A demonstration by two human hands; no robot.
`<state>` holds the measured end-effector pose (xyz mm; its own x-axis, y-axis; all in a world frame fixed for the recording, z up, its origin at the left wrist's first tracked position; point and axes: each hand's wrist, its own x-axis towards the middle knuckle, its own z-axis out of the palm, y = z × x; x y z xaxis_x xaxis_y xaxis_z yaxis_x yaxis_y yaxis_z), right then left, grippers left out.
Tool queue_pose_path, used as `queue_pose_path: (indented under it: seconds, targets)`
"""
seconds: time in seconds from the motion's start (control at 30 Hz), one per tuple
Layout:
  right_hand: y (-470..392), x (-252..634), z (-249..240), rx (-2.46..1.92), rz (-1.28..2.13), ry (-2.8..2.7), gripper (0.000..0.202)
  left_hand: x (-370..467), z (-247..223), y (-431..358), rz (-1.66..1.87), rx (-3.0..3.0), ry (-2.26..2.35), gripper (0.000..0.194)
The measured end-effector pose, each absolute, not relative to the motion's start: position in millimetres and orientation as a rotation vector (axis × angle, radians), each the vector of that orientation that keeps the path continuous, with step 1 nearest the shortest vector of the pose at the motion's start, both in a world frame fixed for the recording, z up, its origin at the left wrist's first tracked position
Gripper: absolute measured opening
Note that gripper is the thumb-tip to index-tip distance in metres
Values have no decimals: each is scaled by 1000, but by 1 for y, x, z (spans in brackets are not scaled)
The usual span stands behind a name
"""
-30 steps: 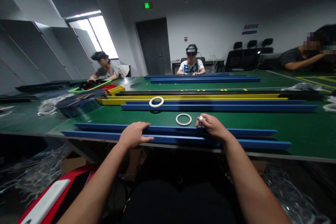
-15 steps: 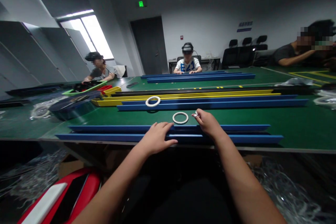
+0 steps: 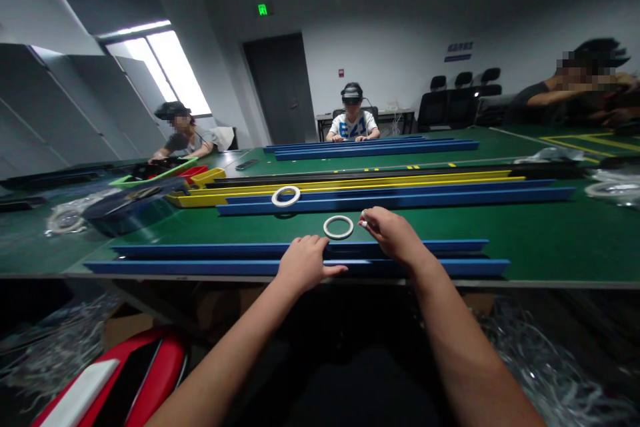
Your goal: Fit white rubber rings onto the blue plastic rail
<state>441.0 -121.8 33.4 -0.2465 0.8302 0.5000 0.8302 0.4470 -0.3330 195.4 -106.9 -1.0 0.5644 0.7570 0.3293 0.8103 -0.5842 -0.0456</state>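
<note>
Long blue channel strips (image 3: 200, 267) lie side by side along the near table edge. My left hand (image 3: 303, 263) rests across them, its fingers over the far strip and its thumb stretched out over the near one; fingers and thumb are apart. My right hand (image 3: 393, 233) is above the far strip, thumb and finger pinched on a small white piece (image 3: 364, 223), perhaps a bit of tape. Between the hands, slightly farther off, a thin white ring (image 3: 339, 227), like a narrow tape roll, lies flat on the table. A second white ring (image 3: 286, 196) leans on the blue strips behind.
Beyond lie more blue strips (image 3: 450, 197), yellow strips (image 3: 400, 178) and black ones. A clear film roll (image 3: 133, 210) and bagged rings (image 3: 67, 219) are at left. Coworkers sit around the green table (image 3: 540, 233). A red stool (image 3: 145, 373) stands below left.
The near blue strips have slid left. My left hand has moved slightly right along them, its fingers more bent. My right hand still pinches the white piece, turned a little.
</note>
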Motion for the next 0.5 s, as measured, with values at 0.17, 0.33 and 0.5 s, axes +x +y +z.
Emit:
queue_pose_path:
  seconds: [0.17, 0.33, 0.5]
  targets:
    - [-130, 446, 39, -1572, 7, -2200, 25, 148, -6, -95, -432, -2590, -1323, 72]
    - [-134, 452, 33, -1744, 161, -2267, 23, 118, -7, -85, -424, -2562, -1367, 71]
    - [-139, 455, 32, -1744, 307, -2334, 19, 114, -8, -83, -424, -2543, -1379, 71]
